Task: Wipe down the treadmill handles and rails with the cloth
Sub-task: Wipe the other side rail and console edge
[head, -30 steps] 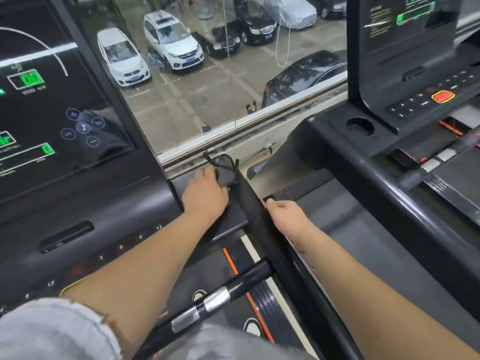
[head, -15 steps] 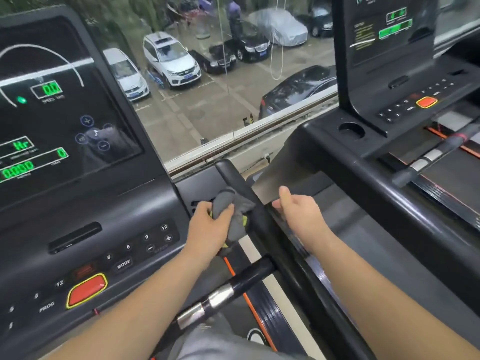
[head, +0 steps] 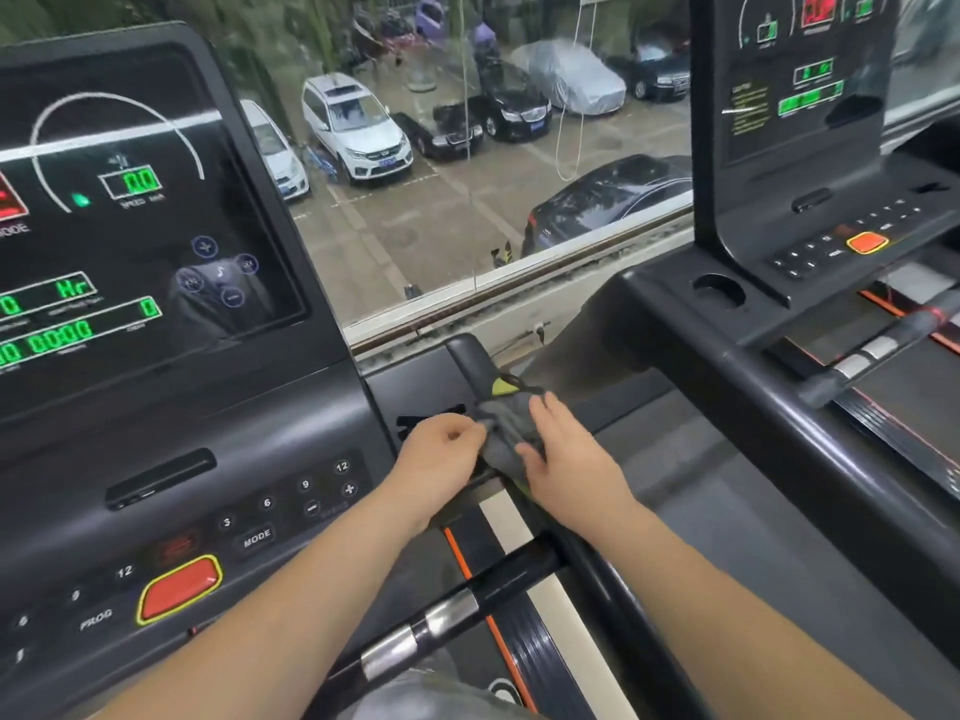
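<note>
Grey cloth (head: pixel 511 426), just one, on the right rail (head: pixel 602 579): left grip (head: pixel 441 454) pinches its edge, right grip (head: pixel 569 462) presses it, fingers flat.

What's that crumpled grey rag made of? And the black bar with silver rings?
Crumpled grey rag: soft matte fabric, maybe microfibre; it folds and wrinkles. Black bar with silver rings: glossy, hard, likely coated metal or plastic; light glints along it, rings look metallic.

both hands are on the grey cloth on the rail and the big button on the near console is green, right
Not quite. The head view shows the big button on the near console is red with a yellow rim, not green. The rest holds: left hand and right hand are both on the grey cloth on the rail.
</note>
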### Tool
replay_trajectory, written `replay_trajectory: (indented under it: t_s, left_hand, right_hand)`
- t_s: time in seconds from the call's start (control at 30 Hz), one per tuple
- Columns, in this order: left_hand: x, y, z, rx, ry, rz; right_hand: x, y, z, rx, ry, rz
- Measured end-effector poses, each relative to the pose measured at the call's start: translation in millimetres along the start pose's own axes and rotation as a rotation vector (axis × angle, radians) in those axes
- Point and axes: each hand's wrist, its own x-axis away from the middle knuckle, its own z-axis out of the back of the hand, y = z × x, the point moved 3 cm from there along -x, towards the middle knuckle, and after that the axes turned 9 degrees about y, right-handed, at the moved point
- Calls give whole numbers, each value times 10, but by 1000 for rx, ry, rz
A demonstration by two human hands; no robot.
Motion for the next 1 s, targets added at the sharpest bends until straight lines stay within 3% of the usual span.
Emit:
replay_trajectory:
  t_s: [0.13, 0.23, 0.3, 0.4, 0.73, 0.9, 1.0]
  left_hand:
    - [-127, -131, 205, -301, 109, -203]
    - [-181, -169, 240, -355, 123, -307]
    - [-221, -177, 236, -342, 168, -379]
    - [-316, -196, 245, -339, 222, -420]
    - [-239, -380, 281, -366, 183, -488]
    - [-238, -370, 265, -330, 176, -503]
    - [-252, -434, 171, -299, 160, -510]
  right_hand:
    - [-3, -68, -397, 320, -68, 67]
    - [-71, -81, -518, 418, -9, 53]
    - [-181, -75, -494, 444, -79, 118]
    - [-453, 27, -377, 251, -236, 30]
    - [-1515, -347, -719, 244, -154, -84]
    - [-1110, -153, -516, 173, -84, 3]
    - [-601, 144, -364, 162, -82, -46]
